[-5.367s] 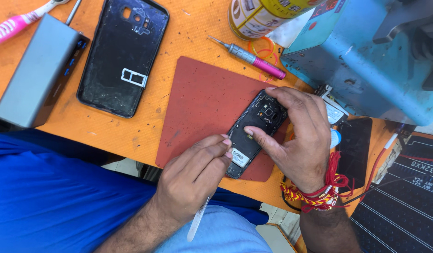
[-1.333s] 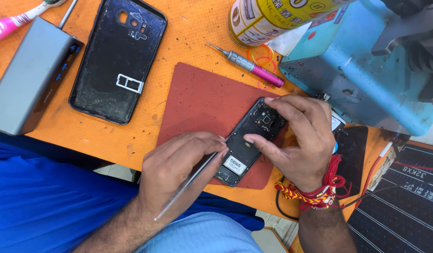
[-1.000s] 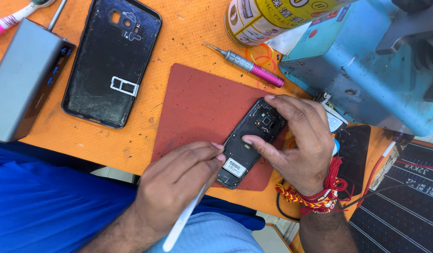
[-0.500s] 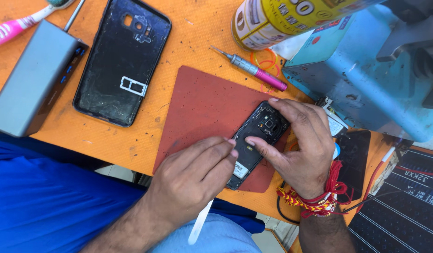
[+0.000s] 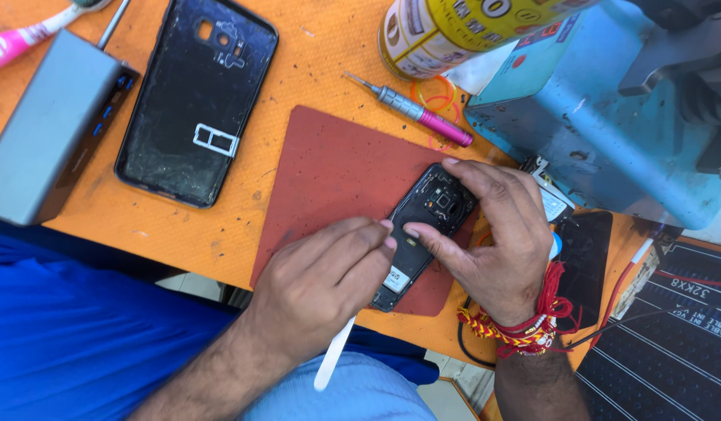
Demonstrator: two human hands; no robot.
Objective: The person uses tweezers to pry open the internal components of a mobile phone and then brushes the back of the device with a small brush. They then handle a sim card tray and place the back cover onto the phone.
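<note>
Orange counter (image 5: 329, 54) carries the whole job, with a rust-red mat (image 5: 337, 171) laid on it. On the mat's near edge lies an opened phone (image 5: 423, 226), back off, its camera block and dark inner plate showing. The left hand (image 5: 329, 284) is curled shut around a thin white pry tool (image 5: 334, 359), whose tail sticks out below the wrist toward the person; its tip is buried under the fingers, pressed at the phone's left edge. The right hand (image 5: 497, 242), with red and yellow threads at the wrist, clamps the phone from the other side, fingers over its top end and thumb laid across the middle.

As for progress, I'd judge the opening stage is done: the black back cover (image 5: 196, 101) lies apart, well up and left of the left hand, inner side up. The inner plate looks still in place, so the work inside seems barely started.

Beyond the right hand's fingertips rests a small screwdriver (image 5: 415, 109) with a pink grip, and past it a yellow can (image 5: 454, 31) on its side. A blue machine (image 5: 610, 132) stands just beyond the right hand. A grey box (image 5: 48, 132) sits far left of the left hand.

Much is hidden: the tool's working tip, the phone's lower right part under the right palm, and whatever sits tucked between the right hand and the machine. The can, machine and grey box are cut off by the frame. I can't tell whether any screws are out.
</note>
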